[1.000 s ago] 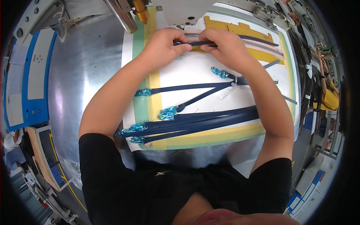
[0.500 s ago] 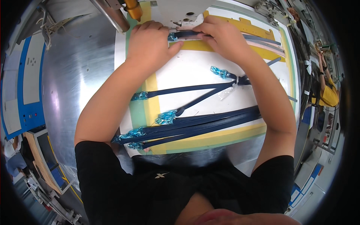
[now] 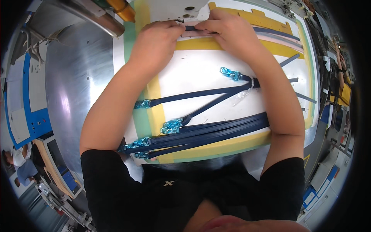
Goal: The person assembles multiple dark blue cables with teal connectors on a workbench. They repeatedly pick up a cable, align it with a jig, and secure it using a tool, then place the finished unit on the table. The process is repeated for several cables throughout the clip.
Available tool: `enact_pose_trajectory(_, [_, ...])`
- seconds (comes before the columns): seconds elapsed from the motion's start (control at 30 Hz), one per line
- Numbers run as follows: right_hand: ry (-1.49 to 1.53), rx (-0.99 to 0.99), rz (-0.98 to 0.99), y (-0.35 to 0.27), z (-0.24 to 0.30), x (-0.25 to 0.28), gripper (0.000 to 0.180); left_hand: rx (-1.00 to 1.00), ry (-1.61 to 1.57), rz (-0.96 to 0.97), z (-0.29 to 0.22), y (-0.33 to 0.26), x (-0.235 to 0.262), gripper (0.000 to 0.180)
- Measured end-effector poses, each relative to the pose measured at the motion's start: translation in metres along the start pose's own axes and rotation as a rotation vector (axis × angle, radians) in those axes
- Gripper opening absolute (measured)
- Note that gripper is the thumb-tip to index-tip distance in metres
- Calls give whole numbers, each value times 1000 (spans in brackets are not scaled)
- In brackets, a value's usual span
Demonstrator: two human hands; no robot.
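Navy-blue leather strap [image 3: 192, 28] — a narrow, flat strip — lies at the far edge of the white work board [image 3: 193, 73], just under the white machine housing [image 3: 174, 7], and both hands are closed on it. The left hand [image 3: 156, 40] pinches the strap's left part with fingers curled tight; the right hand [image 3: 228, 33] pinches it just beside, thumb and fingertips pressed down, so the two hands nearly touch over the strip. A pale pink strip [image 3: 270, 38] and a second dark blue strip run from under the right hand toward the right rim, lying on a yellow template piece [image 3: 251, 19].

Nearer the person, well apart from the hands, a bundle of long navy straps [image 3: 216, 129] lies across the board, each ending at the left in a metal clasp wrapped in light blue film [image 3: 172, 125]. Two more such straps [image 3: 193, 94] cross above the bundle, between the forearms, and one wrapped clasp [image 3: 231, 72] sits just beside the right forearm. The board carries yellow and pale green border bands [image 3: 152, 91] and rests on a shiny steel table [image 3: 73, 89].

At the far left stands a blue-and-white machine cabinet [image 3: 27, 89]. An orange-yellow cylinder [image 3: 121, 9] and a grey metal bar [image 3: 92, 19] stand near the top — beyond the left hand.
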State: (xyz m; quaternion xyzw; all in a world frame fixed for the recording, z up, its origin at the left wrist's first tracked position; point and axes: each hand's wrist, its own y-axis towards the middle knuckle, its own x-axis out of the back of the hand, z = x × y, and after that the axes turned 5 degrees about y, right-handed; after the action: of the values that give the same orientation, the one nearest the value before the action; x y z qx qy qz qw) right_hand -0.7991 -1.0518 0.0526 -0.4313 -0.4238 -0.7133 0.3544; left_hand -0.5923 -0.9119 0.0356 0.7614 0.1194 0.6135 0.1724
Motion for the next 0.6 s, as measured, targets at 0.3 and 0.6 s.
enact_pose_trajectory(0.3, [-76,87,-56,0,2,-1,26,-16,151,28,-10,1,1,34])
enact_pose_trajectory(0.6, [-6,111,-12,5,4,3,26,-26,280,54,-16,0,6,35])
